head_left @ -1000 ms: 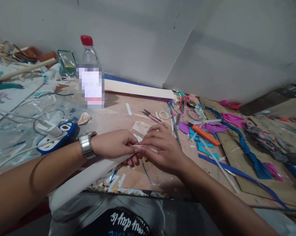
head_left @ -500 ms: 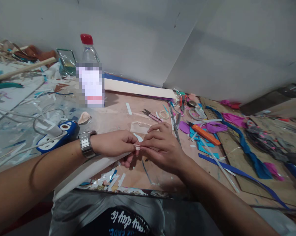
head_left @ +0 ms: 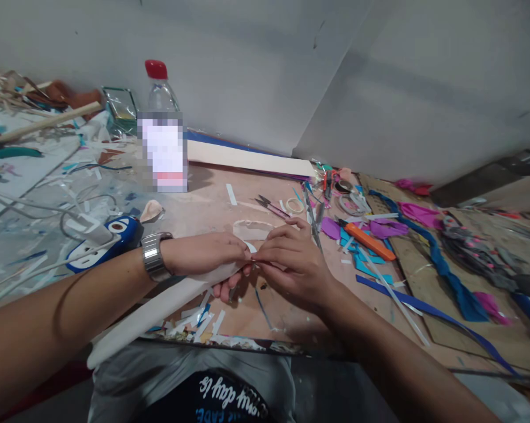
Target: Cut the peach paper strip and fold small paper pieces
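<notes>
A long, off-white strip (head_left: 148,320), paper or cloth, runs below my left forearm and past the table's front edge. My left hand (head_left: 218,254) pinches the strip's far end between thumb and forefinger, other fingers curled beneath. Against those fingertips, my right hand (head_left: 294,264) is closed in a pinch at the same end; the bit between the fingers is mostly hidden. Just beyond the hands lie a cream piece (head_left: 250,228) and a pair of thread snips (head_left: 271,205), with a tape roll (head_left: 294,205) beside the snips.
A red-capped bottle (head_left: 161,97) stands at the back, near a long cream strip (head_left: 251,160). An orange utility knife (head_left: 366,239) lies among coloured scraps to the right. On the left are a blue-and-white power strip (head_left: 95,244), cables and a hammer (head_left: 49,122).
My fingertips have come together, covering the white bit that showed between them. The strip's near end has swung slightly left, showing more of its surface below my left forearm.
</notes>
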A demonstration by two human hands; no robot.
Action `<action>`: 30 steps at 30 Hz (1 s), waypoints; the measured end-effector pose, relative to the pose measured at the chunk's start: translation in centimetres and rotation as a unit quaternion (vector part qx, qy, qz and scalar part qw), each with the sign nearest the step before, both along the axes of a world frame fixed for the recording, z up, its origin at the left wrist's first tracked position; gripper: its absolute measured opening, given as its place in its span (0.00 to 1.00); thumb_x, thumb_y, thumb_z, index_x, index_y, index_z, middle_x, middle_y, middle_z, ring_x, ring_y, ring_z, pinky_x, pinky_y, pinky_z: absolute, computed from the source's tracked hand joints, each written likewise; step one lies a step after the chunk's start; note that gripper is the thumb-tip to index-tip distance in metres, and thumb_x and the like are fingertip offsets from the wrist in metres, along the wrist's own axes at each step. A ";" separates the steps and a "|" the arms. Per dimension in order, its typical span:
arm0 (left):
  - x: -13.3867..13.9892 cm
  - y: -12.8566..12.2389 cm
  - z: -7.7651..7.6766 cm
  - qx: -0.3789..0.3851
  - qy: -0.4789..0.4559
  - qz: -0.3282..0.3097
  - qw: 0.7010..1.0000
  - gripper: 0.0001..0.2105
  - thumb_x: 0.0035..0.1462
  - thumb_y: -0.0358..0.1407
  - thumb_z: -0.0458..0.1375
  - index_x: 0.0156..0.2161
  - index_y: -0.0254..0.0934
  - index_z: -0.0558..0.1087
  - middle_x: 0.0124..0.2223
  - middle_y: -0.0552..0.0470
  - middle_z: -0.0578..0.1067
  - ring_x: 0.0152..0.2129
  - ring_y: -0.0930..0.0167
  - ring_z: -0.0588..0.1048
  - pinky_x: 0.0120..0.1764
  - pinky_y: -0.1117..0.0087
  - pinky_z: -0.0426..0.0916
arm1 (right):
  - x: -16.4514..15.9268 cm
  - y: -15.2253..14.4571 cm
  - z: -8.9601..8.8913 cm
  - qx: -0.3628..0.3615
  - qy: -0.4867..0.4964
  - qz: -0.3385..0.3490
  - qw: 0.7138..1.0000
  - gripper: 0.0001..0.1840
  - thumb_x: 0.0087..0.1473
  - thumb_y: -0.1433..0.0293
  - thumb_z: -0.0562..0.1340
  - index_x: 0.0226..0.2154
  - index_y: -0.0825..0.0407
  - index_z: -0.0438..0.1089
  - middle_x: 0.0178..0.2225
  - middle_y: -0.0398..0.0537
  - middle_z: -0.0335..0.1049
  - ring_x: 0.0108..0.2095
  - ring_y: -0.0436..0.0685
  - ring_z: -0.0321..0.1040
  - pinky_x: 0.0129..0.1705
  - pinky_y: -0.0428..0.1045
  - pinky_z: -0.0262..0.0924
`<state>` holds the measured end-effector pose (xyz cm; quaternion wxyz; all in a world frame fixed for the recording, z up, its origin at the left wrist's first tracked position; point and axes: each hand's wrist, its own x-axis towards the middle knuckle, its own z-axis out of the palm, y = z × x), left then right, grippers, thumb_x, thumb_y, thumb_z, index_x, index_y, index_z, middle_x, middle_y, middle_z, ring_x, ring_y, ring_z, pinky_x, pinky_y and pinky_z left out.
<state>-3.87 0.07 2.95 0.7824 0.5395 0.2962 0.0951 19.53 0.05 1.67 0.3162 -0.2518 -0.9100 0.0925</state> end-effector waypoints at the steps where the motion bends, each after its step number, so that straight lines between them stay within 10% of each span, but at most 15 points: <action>1: 0.0 0.0 -0.1 0.001 -0.002 0.008 1.000 0.15 0.67 0.43 0.52 0.33 0.36 0.69 0.23 0.54 0.74 0.17 0.73 0.74 0.21 0.75 0.66 | 0.0 0.0 0.0 0.003 0.004 0.002 1.000 0.05 0.61 0.70 0.69 0.40 0.44 0.79 0.35 0.40 0.81 0.42 0.58 0.72 0.60 0.63 0.48; 12: -0.2 -0.3 0.1 0.155 0.093 0.036 0.983 0.17 0.69 0.47 0.54 0.34 0.36 0.68 0.24 0.56 0.73 0.19 0.73 0.75 0.25 0.74 0.68 | 0.0 -0.2 0.1 -0.019 -0.012 -0.038 0.999 0.03 0.63 0.69 0.68 0.39 0.44 0.78 0.34 0.39 0.81 0.42 0.58 0.73 0.62 0.63 0.45; 19: 0.1 -0.7 0.8 0.516 0.225 0.067 0.824 0.13 0.70 0.38 0.53 0.36 0.35 0.77 0.31 0.50 0.79 0.27 0.70 0.75 0.32 0.71 0.62 | 0.0 0.1 -0.2 -0.019 -0.002 -0.063 0.998 0.03 0.62 0.69 0.68 0.39 0.44 0.78 0.34 0.40 0.82 0.43 0.59 0.72 0.60 0.62 0.47; 30: 0.2 -0.7 -0.3 0.659 0.270 0.021 0.702 0.10 0.71 0.35 0.52 0.42 0.36 0.76 0.36 0.50 0.80 0.33 0.67 0.77 0.35 0.68 0.62 | -0.2 -0.1 0.1 -0.027 0.002 -0.091 0.995 0.02 0.62 0.70 0.66 0.37 0.47 0.77 0.33 0.44 0.79 0.45 0.62 0.71 0.57 0.63 0.50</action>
